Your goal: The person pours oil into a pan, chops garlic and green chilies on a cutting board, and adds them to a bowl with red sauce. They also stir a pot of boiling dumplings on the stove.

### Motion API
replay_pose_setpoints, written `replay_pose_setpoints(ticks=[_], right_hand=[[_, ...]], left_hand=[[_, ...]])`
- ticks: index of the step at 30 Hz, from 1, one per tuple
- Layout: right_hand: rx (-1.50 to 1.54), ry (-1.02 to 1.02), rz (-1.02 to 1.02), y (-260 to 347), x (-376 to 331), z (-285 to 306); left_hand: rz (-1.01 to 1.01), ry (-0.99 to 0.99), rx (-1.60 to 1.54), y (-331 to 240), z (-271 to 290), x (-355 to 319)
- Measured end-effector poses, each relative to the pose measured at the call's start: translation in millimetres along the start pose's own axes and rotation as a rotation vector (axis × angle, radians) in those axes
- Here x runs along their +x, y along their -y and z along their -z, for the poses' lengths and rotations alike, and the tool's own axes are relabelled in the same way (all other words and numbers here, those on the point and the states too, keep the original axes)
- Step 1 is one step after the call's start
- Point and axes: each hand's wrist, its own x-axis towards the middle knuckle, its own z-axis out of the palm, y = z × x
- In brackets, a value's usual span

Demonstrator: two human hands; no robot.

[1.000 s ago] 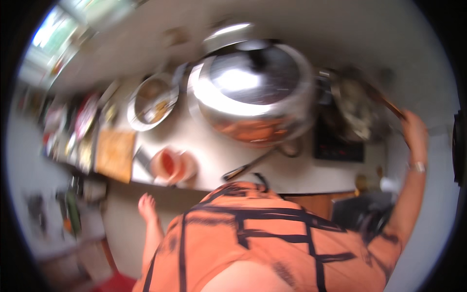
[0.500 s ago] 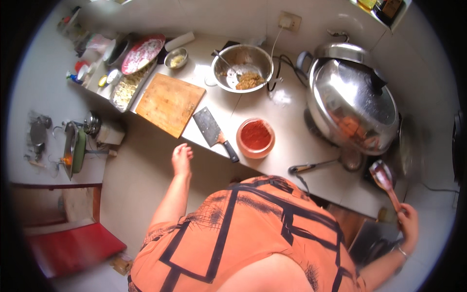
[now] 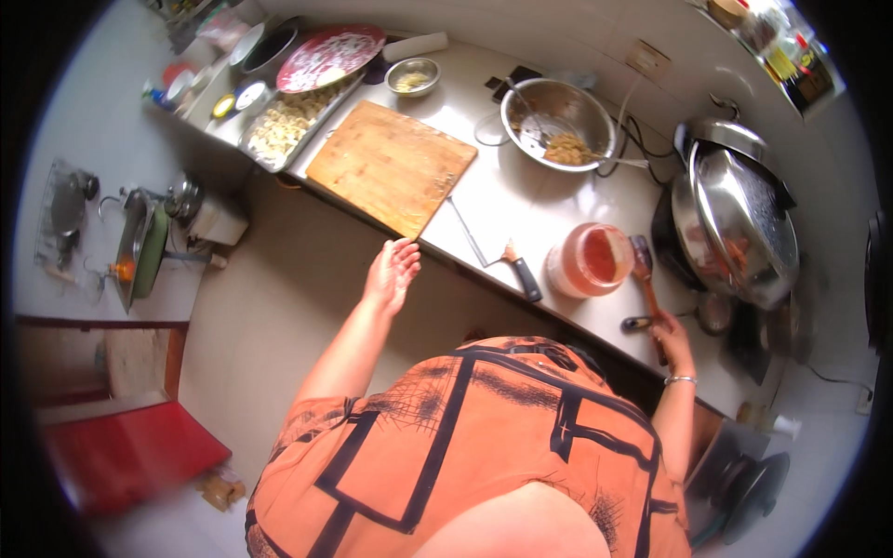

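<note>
Pale tabletop [image 3: 549,200] running from upper left to lower right of frame, crowded with cooking gear. Right hand [image 3: 672,337] at lower right, grip closed round a wooden spatula [image 3: 646,279], blade just beside the pot of red paste [image 3: 591,259], left of the lidded wok [image 3: 739,223]. Left hand [image 3: 392,272] empty, fingers spread, below the cutting board [image 3: 393,166]. Cleaver [image 3: 493,246] lying untouched. Judged mid-cooking: paste apparently not yet scooped, wok still covered.

Orange garment with bold black geometric lines, bare forearms, a thin silvery bracelet [image 3: 680,379] at the right wrist
</note>
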Motion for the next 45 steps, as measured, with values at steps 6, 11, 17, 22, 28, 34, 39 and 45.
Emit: replay_pose_setpoints(ticks=[6,11,17,22,28,34,39,45], right_hand=[[-0.257,-0.068,0.272,5,33,-16],[-0.166,-0.007,0.258,5,12,-11],[0.039,0.041,0.251,2,-11,-30],[0.200,0.113,0.255,-3,-13,-62],[-0.022,0.186,0.257,-11,-35,-108],[-0.165,0.062,0.130,-4,-54,-175],[-0.121,0.052,0.094,13,-62,-239],[-0.134,-0.126,-0.002,3,-68,-288]], left_hand=[[0.082,0.171,-0.231,-12,-25,-5],[0.075,0.101,-0.344,-17,-47,-20],[0.006,0.064,-0.336,-41,-80,-28],[-0.058,0.063,-0.329,-67,-105,-5],[-0.274,0.119,-0.196,-134,-143,52],[-0.871,0.202,0.103,-202,-195,151],[-1.206,0.209,0.309,-226,-193,293],[-0.965,0.246,1.475,-235,-165,372]])
